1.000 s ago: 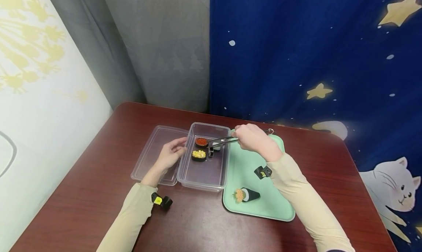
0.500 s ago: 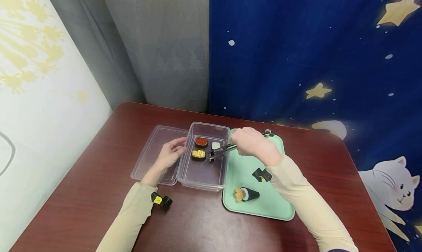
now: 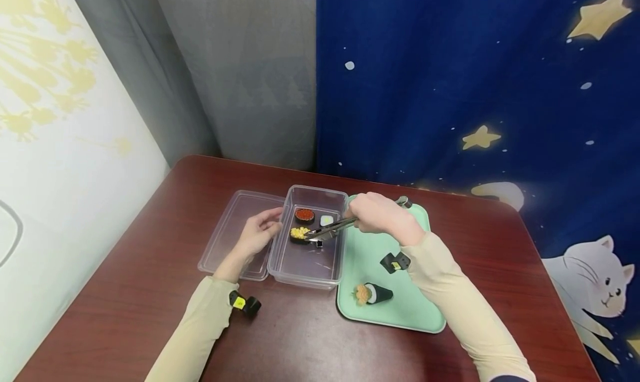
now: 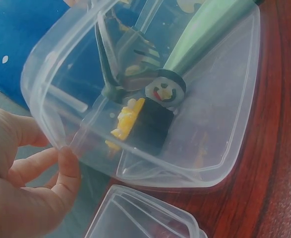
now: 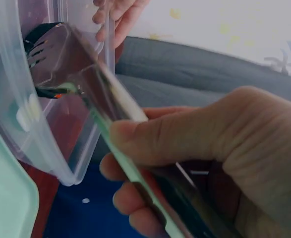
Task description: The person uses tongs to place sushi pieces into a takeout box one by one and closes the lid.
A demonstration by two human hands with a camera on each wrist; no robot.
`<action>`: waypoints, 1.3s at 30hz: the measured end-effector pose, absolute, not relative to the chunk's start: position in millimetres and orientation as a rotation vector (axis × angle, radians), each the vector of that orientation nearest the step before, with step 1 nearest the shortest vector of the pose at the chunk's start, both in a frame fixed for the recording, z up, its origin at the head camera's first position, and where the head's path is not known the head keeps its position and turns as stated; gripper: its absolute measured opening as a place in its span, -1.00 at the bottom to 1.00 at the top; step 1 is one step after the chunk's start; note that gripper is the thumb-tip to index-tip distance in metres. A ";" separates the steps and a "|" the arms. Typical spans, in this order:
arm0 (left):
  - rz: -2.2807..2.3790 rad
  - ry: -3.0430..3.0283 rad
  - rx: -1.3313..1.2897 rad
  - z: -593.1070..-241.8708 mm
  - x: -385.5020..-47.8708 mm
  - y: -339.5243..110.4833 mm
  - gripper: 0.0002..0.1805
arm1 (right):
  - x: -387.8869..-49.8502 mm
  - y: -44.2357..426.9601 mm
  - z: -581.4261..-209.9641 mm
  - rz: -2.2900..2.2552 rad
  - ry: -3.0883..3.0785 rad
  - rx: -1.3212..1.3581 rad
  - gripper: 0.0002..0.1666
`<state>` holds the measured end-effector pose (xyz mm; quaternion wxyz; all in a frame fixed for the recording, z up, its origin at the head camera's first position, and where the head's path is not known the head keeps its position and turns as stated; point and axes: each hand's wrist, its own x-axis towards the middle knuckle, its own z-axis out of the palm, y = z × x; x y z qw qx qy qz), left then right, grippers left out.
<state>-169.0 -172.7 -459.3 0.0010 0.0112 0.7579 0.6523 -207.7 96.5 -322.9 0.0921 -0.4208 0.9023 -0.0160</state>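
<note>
"What have you got at the grip?"
"My right hand [image 3: 375,212] is wrapped round the tongs [image 3: 342,224]; my left hand [image 3: 257,235] rests loosely bent fingers against the left wall of the clear tub [image 3: 302,282]. The tongs' tips stand apart by the corn-topped sushi [image 3: 298,233] and small roll [image 4: 160,92]; I can't tell whether they pinch either."
"Which step, then?"
"Arranging pieces inside the tub, I'd judge. The roe-topped sushi [image 3: 304,215] sits on the far side, the white-faced roll [image 3: 326,220] right of it."
"And next?"
"Probably a gentle nudge, then lifting over the right wall. The hand roll [image 3: 381,293] lies on the green tray [image 3: 420,315], near end; the lid [image 3: 225,235] is on the surface [image 3: 280,343], left."
</note>
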 end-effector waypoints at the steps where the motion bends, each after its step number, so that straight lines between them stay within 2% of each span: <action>1: 2.045 2.377 0.034 -459.8 -169.0 -172.4 -0.52 | -209.3 98.7 -324.3 -0.063 2.674 -1.257 -0.72; 10: 2.056 2.387 0.040 -460.9 -169.3 -173.0 -0.52 | -214.1 104.3 -329.0 -0.063 2.685 -1.395 -0.75; 20: 2.072 2.367 0.051 -458.6 -167.1 -172.8 -0.52 | -216.3 103.2 -328.6 -0.039 2.726 -1.233 -0.73; 27: 2.069 2.371 0.060 -458.2 -167.1 -173.3 -0.51 | -227.3 108.5 -334.2 -0.057 2.749 -1.325 -0.85; 32: 2.072 2.363 0.047 -459.8 -168.4 -173.0 -0.52 | -232.1 108.0 -341.6 -0.098 2.697 -1.277 -0.90; 39: 2.059 2.374 0.039 -460.7 -169.2 -173.8 -0.52 | -229.5 106.3 -338.3 -0.001 2.682 -1.208 -0.74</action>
